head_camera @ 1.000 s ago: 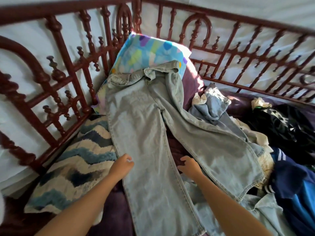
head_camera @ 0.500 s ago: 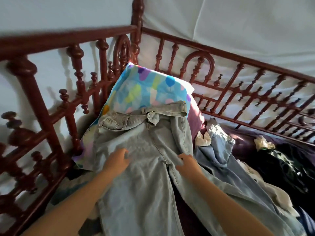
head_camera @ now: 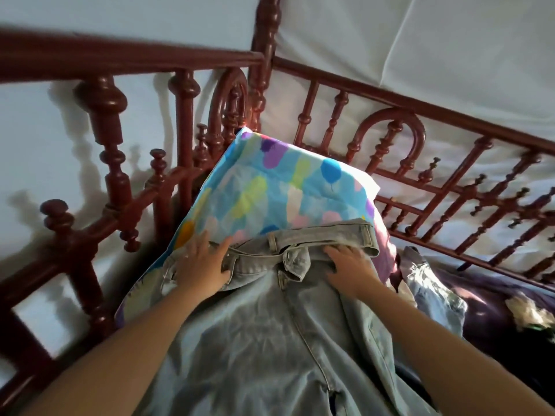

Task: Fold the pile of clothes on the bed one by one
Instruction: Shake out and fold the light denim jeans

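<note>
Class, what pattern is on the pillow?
The pillow shows multicoloured blobs on light blue; head view.

Dark red turned-wood bed frame (head_camera: 120, 60) left and far, white wall (head_camera: 450, 49) behind, spindle shadows left, sunlight right.

On my screen the jeans (head_camera: 270, 340) read as light-wash denim, matt and faintly grainy, with raised stitched seams and a thick doubled waistband. The pillow (head_camera: 279, 190) wears thin, smooth printed cloth, matt, in pastel blotches. The bed frame (head_camera: 111, 115) is turned wood under a dark red-brown varnish, glossy enough to catch highlights on the knobs. Behind the rails I see a white sheet (head_camera: 420, 40), smooth cloth with soft creases. The purple bedcover (head_camera: 480, 295) shows a slight sheen.
</note>
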A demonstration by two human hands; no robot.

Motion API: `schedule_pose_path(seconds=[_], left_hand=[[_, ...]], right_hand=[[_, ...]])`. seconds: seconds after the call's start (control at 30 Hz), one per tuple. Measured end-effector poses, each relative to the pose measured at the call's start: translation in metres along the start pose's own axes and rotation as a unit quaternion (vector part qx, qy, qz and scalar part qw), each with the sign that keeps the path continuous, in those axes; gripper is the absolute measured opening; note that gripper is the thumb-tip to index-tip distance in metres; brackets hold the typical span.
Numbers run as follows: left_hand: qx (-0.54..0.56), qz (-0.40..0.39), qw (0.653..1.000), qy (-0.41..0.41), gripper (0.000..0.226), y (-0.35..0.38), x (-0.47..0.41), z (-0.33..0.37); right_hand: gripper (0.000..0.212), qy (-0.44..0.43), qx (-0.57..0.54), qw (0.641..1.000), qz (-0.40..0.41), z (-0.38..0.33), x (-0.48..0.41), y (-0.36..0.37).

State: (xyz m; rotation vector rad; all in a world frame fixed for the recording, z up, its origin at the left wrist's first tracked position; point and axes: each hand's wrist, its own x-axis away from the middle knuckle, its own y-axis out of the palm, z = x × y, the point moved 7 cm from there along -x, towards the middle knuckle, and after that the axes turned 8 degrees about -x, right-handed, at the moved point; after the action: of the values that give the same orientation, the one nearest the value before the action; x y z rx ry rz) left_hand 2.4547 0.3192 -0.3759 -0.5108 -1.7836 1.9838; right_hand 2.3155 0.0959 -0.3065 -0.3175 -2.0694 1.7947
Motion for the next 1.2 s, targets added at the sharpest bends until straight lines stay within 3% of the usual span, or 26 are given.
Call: schedule_pose_path(seconds=[0.1, 0.2, 0.3, 0.43, 0.53, 0.63, 0.67, 0.7, 0.8, 0.87, 1.0, 1.2], left_hand=[[-0.046, -0.040, 0.998, 0.018, 0.072, 0.013, -0.022, -0.007], [-0.057, -0.065, 0.996, -0.001, 0.069, 0.024, -0.035, -0.021], [0.006, -0.061, 0.998, -0.027, 0.081, 0.028, -0.038, -0.026], [0.158, -0.052, 0.980, -0.112, 0.101, 0.031, -0.040, -0.049], [0.363, -0.015, 0.916, -0.173, 0.098, 0.029, -0.037, -0.062], [0.540, 0.015, 0.805, -0.245, 0.041, 0.025, -0.030, -0.075], [0.574, 0.029, 0.776, -0.261, 0.024, 0.021, -0.027, -0.079], [0.582, 0.055, 0.764, -0.271, 0.022, 0.017, -0.025, -0.083], [0.528, 0.139, 0.797, -0.258, 0.016, -0.003, -0.012, -0.090], [0.486, 0.159, 0.829, -0.226, 0.009, -0.009, 0.003, -0.085], [0.386, 0.165, 0.890, -0.177, 0.017, 0.000, 0.036, -0.076], [0.396, 0.184, 0.883, -0.173, 0.015, -0.018, 0.065, -0.067]], right_hand=[[0.071, -0.041, -0.031, 0.993, 0.111, -0.004, -0.023, -0.038], [0.077, -0.011, -0.009, 0.996, 0.084, 0.006, -0.048, -0.054], [0.076, -0.005, 0.057, 0.997, 0.042, 0.008, -0.060, -0.048], [0.082, 0.010, 0.058, 0.993, 0.105, 0.008, -0.062, -0.039], [0.084, 0.059, 0.069, 0.985, 0.146, 0.023, -0.062, -0.043], [0.075, 0.100, 0.125, 0.977, 0.141, 0.038, -0.060, -0.044], [0.068, 0.107, 0.144, 0.972, 0.149, 0.041, -0.057, -0.045], [0.057, 0.108, 0.168, 0.967, 0.157, 0.041, -0.053, -0.045], [0.034, 0.115, 0.200, 0.960, 0.161, 0.044, -0.039, -0.034], [0.031, 0.129, 0.183, 0.963, 0.149, 0.050, -0.024, -0.024], [0.033, 0.112, 0.214, 0.963, 0.116, 0.056, 0.004, -0.009], [0.036, 0.097, 0.211, 0.962, 0.145, 0.050, 0.029, -0.050]])
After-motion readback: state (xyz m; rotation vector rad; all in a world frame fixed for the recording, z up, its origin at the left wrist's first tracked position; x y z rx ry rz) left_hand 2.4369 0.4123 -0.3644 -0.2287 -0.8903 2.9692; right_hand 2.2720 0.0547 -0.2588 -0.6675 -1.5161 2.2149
